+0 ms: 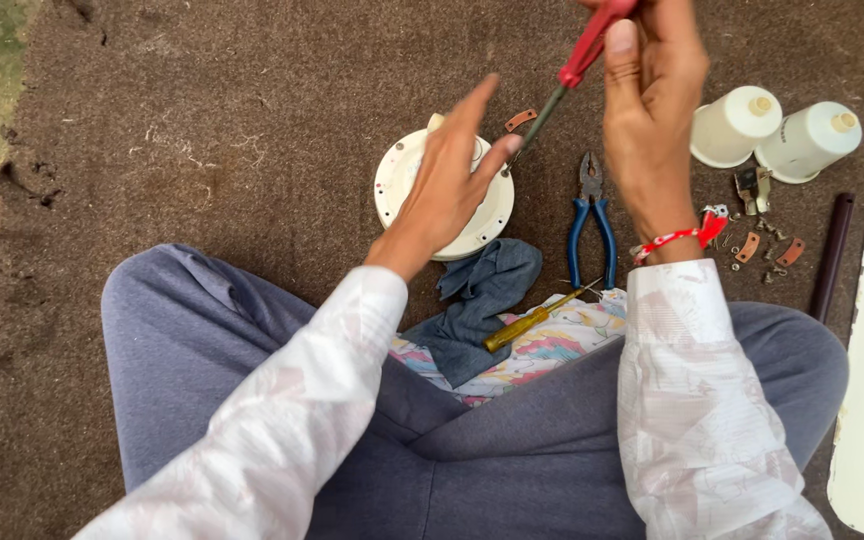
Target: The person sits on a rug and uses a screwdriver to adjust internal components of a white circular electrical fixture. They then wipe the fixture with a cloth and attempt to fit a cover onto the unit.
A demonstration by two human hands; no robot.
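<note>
Gripping a red-handled screwdriver, right hand fingers curl tight; left hand fingers spread over a white disc.

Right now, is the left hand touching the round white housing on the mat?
Touching. The head view shows the left hand resting on top of the round white housing, its palm and lower fingers pressed on it, no gap visible.

Head camera looks steeply down, seemingly close.
</note>
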